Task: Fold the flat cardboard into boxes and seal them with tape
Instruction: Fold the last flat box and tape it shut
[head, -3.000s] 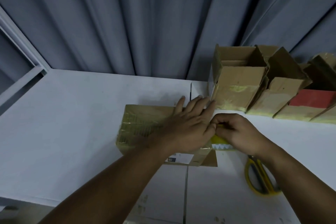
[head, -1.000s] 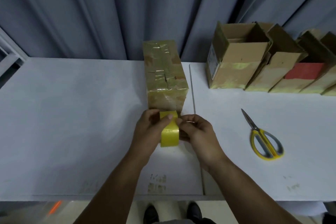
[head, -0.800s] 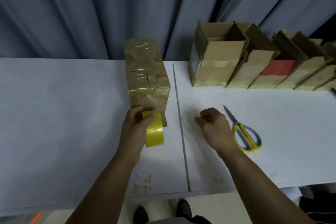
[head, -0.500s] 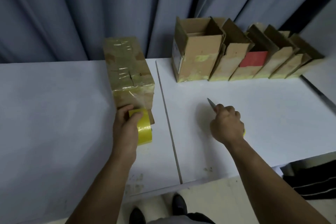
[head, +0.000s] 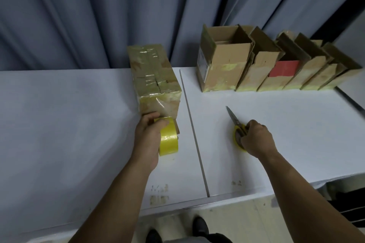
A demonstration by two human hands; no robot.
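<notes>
Fingers: left fingers [head: 161, 123] grip the yellow tape roll [head: 169, 141]; right fingers [head: 251, 124] curl round the yellow-handled scissors [head: 235, 122].
Box: tape-wrapped brown cardboard box [head: 155, 77] on the white desk [head: 69, 124], just beyond the roll.
Risk: if I slacken the tape strip [head: 163, 105], it may wrinkle before cutting.

Box [head: 156, 77]: brown cardboard wrapped in glossy, wrinkled clear tape. Tape roll [head: 168, 138]: shiny yellow plastic. Counter [head: 69, 124]: matt white, smooth. Scissors [head: 234, 119]: metal blades. Curtain [head: 98, 16]: grey cloth.
</notes>
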